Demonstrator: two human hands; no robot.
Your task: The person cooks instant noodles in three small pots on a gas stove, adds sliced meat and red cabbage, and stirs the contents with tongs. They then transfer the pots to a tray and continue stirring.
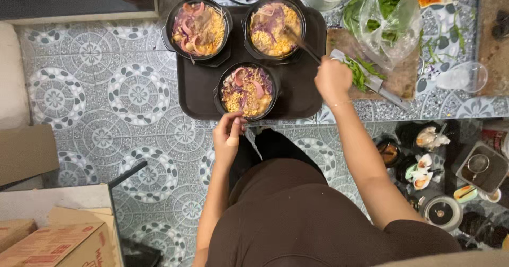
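Cardboard boxes (50,243) at far left on the patterned tile floor (106,92). Dark tray (199,94) carries three black pots of noodles: back-left pot (198,27), near pot (247,90), back-right pot (275,27). Left hand (228,137) half curled, fingertips at the near pot's rim, gripping nothing. Right hand (332,77) closed on chopsticks (303,45) dipped in the back-right pot. Best stirred gently, rim steadied. Greens in a bag (387,20) at right.

Chopsticks (302,44) blurred, perhaps moving
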